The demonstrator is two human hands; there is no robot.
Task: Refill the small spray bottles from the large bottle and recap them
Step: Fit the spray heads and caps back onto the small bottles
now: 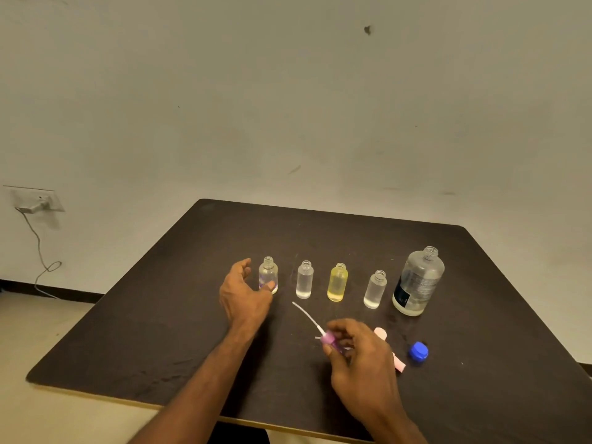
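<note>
I am seeing four small clear plastic spray bottles standing uncapped in a row beside the large clear bottle, apparently filled; recapping is starting; my right hand is pinching the purple spray cap with its white tube; my left hand is cupping loosely around the leftmost bottle, thumb touching; pink caps and the blue lid are waiting.

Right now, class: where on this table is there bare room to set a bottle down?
Bare: the table behind the small bottles, and its left side beyond the left hand. Crowded: near the right hand holding the purple sprayer, by the blue cap and large bottle.
</note>
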